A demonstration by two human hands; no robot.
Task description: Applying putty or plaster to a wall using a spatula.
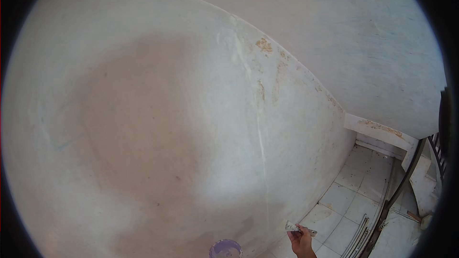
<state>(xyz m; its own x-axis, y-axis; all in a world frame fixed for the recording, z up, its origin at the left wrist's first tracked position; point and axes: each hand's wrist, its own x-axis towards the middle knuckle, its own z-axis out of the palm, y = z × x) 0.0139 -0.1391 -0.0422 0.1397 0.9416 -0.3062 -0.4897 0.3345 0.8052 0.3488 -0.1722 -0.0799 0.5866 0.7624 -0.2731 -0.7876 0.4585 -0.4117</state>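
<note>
My right hand (301,243) rises from the lower edge, right of the middle, its fingers closed around a putty knife (291,226). The knife's pale, smeared blade points left, and its handle end sticks out to the right of my fingers. A purple bucket (226,245) stands out at the bottom, left of that hand and partly cut off by the picture's edge. Beside them rises a large whitish wall (229,138) with a raised vertical streak and brown bare patches near its upper edge. My left hand is out of view.
White floor tiles (337,196) lie at the lower right, with several thin pipes or rods (358,236) on them. A dark metal railing (406,177) runs along there. Above, a sloping ceiling surface (363,43) meets the wall, and a low beam (377,128) shows brown flaking.
</note>
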